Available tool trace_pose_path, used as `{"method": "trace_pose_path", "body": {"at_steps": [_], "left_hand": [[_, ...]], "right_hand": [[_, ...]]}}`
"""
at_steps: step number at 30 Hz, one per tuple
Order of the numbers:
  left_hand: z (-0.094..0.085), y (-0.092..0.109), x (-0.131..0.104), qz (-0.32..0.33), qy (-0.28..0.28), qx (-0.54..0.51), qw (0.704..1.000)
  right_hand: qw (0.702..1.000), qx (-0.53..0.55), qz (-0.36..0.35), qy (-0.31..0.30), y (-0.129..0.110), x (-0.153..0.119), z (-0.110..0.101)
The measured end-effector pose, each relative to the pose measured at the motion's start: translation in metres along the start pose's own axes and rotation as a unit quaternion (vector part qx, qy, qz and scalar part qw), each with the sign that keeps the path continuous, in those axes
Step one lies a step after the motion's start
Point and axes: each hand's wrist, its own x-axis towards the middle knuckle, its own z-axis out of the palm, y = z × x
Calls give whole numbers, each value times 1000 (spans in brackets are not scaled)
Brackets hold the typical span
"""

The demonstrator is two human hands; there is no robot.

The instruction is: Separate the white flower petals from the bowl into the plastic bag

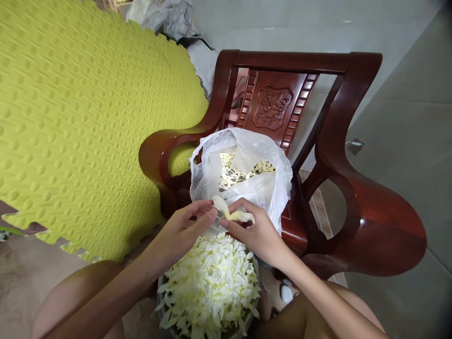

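Note:
A creamy white flower (230, 215) with long petals is held up between my two hands, above the bowl. My right hand (256, 230) is closed, its thumb and index finger pinching the flower near its base. From the other side, my left hand (192, 226) has its thumb and fingertips closed at the flower's left petal. Just below is a round metal bowl (257, 273), heaped with loose white flowers (212, 282). Beyond my hands, a white plastic bag (278, 188) stands open with pale yellowish flower pieces (231, 174) inside.
The bag rests on a dark red wooden armchair (381, 230) with a carved back. A yellow bumpy foam mat (88, 117) stands upright on the left. Behind are a grey tiled wall (300, 28) and crumpled plastic (165, 16). My knees flank the bowl.

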Motion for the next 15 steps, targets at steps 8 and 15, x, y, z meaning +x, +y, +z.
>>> {"method": "trace_pose_path", "body": {"at_steps": [8,15], "left_hand": [[8,5,-10,-55,-12,-153,987],[-3,12,-9,-13,42,-123,991]], "right_hand": [[998,31,9,-61,-4,-8,8],[986,114,24,-119,-8,-5,-6]]}}
